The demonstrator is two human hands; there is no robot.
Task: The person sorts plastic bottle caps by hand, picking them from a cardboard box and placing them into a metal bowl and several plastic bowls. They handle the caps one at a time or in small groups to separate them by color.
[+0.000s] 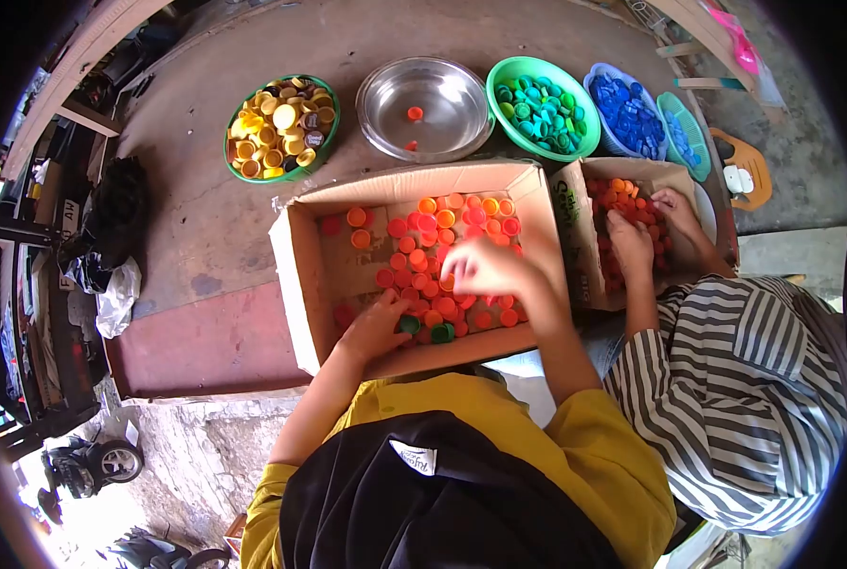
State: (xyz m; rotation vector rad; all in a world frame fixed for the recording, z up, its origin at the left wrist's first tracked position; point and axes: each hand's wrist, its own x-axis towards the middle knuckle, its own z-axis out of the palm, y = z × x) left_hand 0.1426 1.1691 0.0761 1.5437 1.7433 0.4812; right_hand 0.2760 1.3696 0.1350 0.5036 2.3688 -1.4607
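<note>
A cardboard box (300, 284) in front of me holds many red and orange bottle caps (418, 256), lying loose over its bottom. My left hand (378, 327) is low inside the box at the near side, fingers bent around a dark green bottle cap (409, 324). Just right of it, more green caps (442, 333) lie among the red ones. Over the middle right of the caps is my right hand (485, 268), smeared by motion, so whether its fingers hold anything is hidden.
Along the back stand a basket of yellow and brown caps (281, 128), a steel bowl (376, 119) with a few red pieces, a green basin (499, 71), and blue (622, 114) and light-green baskets (684, 133). At right, a person in stripes (727, 398) handles orange caps in a smaller box (580, 237).
</note>
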